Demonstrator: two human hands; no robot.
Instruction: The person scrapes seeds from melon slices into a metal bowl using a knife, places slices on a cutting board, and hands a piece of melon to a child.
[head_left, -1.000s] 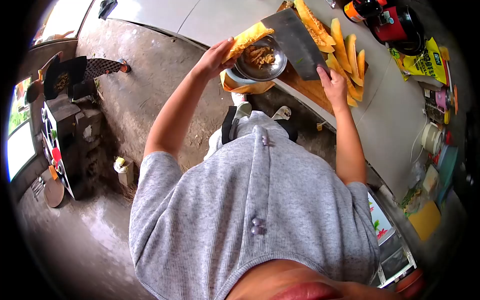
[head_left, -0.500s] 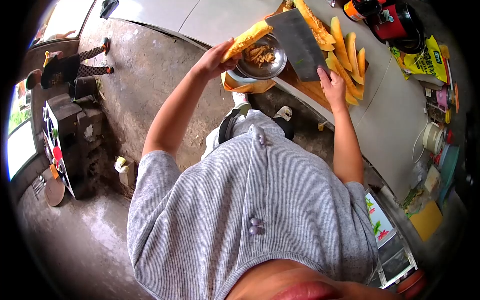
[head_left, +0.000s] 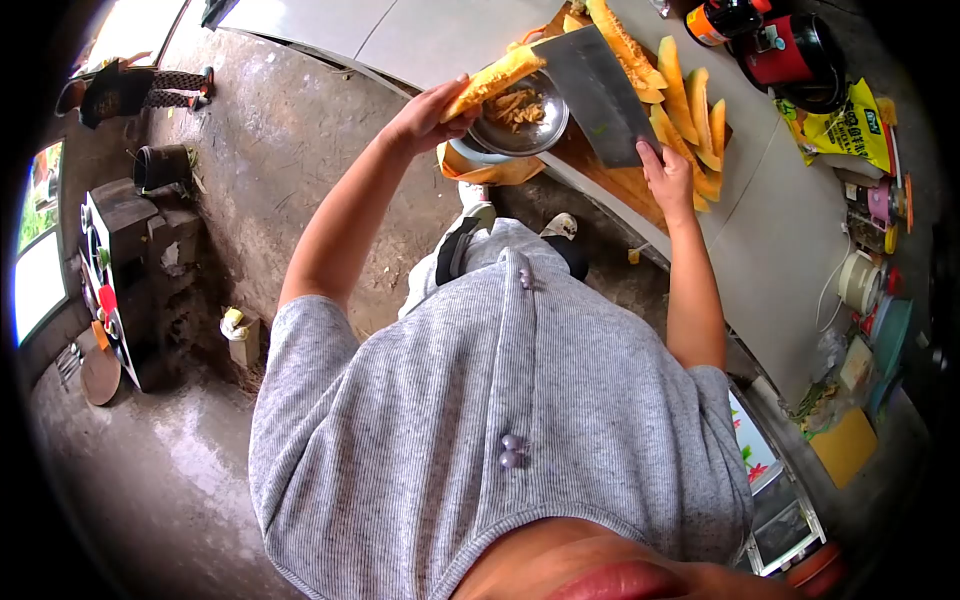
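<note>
Left hand (head_left: 432, 115) grips the near end of a long, yellow-orange strip of gourd flesh (head_left: 500, 80), fingers closed around it. The strip is held at a slant above a round, shiny metal bowl (head_left: 548, 135); this position would let loose matter drop inside, where shreds of orange-brown stringy pulp (head_left: 517, 108) lie. Right hand (head_left: 668, 178) is closed on the handle end of a broad, rectangular, dark-grey metal cleaver (head_left: 592, 90). The blade's far corner is at the strip's far end; actual contact cannot be confirmed. Supporting the strip from one end appears to keep the left fingers clear of the edge. Beyond the blade, further yellow-orange cut strips (head_left: 678, 90) lie on a brown wooden board (head_left: 600, 180), set on a grey tiled countertop (head_left: 770, 200).

Compared with one second earlier, the strip shows less of its pulpy face; both grips are unchanged. Across the room, a dark-clothed person (head_left: 115, 93) has shifted away from the black bucket (head_left: 162, 170), now unobstructed.
</note>
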